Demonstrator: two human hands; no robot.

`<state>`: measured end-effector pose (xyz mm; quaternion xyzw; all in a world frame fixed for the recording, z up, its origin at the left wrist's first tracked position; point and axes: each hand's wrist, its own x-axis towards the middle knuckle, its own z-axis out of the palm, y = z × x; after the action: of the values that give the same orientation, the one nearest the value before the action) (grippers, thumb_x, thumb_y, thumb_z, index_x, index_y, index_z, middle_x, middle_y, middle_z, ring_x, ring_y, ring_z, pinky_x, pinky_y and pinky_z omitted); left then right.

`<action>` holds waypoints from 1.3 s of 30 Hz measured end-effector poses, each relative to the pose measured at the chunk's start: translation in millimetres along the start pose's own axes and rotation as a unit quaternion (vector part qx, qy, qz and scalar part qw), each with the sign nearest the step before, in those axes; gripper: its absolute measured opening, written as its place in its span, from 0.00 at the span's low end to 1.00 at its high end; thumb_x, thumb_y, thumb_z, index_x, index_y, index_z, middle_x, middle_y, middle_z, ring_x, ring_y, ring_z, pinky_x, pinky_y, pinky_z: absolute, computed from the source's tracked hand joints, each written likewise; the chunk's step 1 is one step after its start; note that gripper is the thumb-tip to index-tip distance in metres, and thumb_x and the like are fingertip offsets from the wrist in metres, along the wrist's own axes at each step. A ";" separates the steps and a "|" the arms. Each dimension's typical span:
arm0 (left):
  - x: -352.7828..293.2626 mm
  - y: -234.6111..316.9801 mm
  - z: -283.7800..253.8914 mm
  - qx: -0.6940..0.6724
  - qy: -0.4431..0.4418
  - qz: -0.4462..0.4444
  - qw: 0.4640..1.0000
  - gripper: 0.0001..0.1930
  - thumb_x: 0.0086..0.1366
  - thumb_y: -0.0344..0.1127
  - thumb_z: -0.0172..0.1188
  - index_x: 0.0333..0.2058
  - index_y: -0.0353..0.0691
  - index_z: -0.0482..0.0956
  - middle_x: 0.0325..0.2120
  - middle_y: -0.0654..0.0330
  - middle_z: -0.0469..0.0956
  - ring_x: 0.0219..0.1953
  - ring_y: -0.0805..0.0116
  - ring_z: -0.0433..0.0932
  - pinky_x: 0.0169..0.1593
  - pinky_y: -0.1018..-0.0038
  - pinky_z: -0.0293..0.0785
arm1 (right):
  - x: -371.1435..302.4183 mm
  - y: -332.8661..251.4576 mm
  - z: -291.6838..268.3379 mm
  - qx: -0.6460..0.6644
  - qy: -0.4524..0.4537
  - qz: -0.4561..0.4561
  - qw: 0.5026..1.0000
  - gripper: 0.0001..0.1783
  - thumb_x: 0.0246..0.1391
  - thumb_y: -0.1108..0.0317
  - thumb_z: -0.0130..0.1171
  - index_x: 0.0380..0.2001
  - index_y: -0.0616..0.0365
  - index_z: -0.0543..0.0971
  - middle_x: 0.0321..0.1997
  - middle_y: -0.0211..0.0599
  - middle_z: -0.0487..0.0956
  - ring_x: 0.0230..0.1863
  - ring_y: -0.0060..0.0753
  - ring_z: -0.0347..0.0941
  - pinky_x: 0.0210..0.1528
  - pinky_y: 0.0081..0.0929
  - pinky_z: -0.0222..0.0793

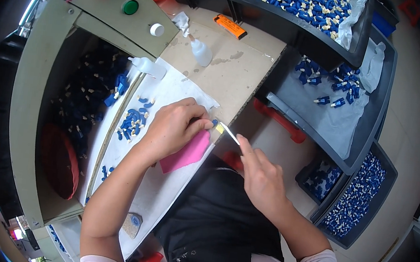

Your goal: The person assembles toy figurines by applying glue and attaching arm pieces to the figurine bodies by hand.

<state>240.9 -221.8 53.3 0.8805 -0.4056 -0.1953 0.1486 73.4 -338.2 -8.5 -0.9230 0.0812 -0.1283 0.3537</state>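
Note:
At the bench edge, my left hand (pixel 176 127) pinches a small blue piece (pixel 215 122) with a pale yellow end. A thin white stick-like tool (pixel 230 134) is gripped in my right hand (pixel 261 178), and its tip meets or nearly meets the yellow end. I cannot make out the exact tool. Below my left hand lies a bright pink sheet (pixel 186 153) on white paper (pixel 161 198). Left of that hand is a loose pile of small blue-and-cream pieces (pixel 132 123).
A machine housing (pixel 31 105) with red and green buttons stands at left, many pieces inside. Two white squeeze bottles (pixel 201 53) and an orange box (pixel 230 26) sit on the bench. Black trays (pixel 294 29) of pieces stand at upper right; more bins (pixel 390 177) are lower right.

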 end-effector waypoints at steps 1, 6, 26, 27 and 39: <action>-1.0 -5.7 0.8 -0.024 0.007 -0.002 1.000 0.08 0.54 0.34 0.58 0.26 0.35 0.76 0.23 0.58 0.72 0.27 0.65 0.72 0.33 0.73 0.67 | 1.3 0.6 -2.4 0.054 0.027 0.005 0.998 0.25 0.45 0.78 0.49 0.51 0.63 0.65 0.22 0.42 0.69 0.19 0.41 0.71 0.22 0.32 0.69; -38.6 -19.0 -21.8 -0.175 0.115 -0.006 0.978 0.07 0.54 0.32 0.57 0.28 0.33 0.77 0.26 0.56 0.74 0.30 0.66 0.73 0.37 0.75 0.67 | 14.3 -6.2 -25.2 0.099 0.098 -0.025 0.990 0.21 0.50 0.77 0.48 0.50 0.58 0.67 0.27 0.46 0.71 0.25 0.46 0.71 0.26 0.35 0.66; -241.2 4.6 -5.1 -0.390 0.335 -0.124 0.849 0.03 0.50 0.25 0.58 0.26 0.33 0.77 0.25 0.59 0.71 0.30 0.74 0.69 0.35 0.80 0.63 | 116.6 -10.3 28.8 -0.111 0.108 -0.160 0.975 0.19 0.42 0.79 0.47 0.43 0.63 0.71 0.30 0.43 0.67 0.34 0.43 0.67 0.38 0.35 0.66; -245.4 9.1 -6.2 -0.419 0.337 -0.144 0.831 0.03 0.50 0.25 0.59 0.25 0.33 0.77 0.25 0.60 0.71 0.30 0.74 0.68 0.34 0.80 0.63 | 121.1 -13.9 27.9 -0.089 0.122 -0.162 0.975 0.20 0.39 0.83 0.48 0.40 0.63 0.73 0.33 0.45 0.70 0.36 0.45 0.68 0.40 0.34 0.65; -271.9 8.9 47.2 -0.474 0.419 -0.125 0.764 0.04 0.50 0.26 0.58 0.26 0.32 0.76 0.24 0.61 0.70 0.27 0.76 0.66 0.31 0.83 0.60 | 97.1 -11.3 37.1 -0.100 0.168 -0.171 0.966 0.12 0.42 0.78 0.50 0.34 0.62 0.76 0.39 0.43 0.72 0.41 0.43 0.67 0.44 0.34 0.61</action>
<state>51.5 -22.2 76.3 0.7348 -0.0454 0.0083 0.6767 177.6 -329.7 -10.1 -0.9190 -0.0069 -0.3314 0.2136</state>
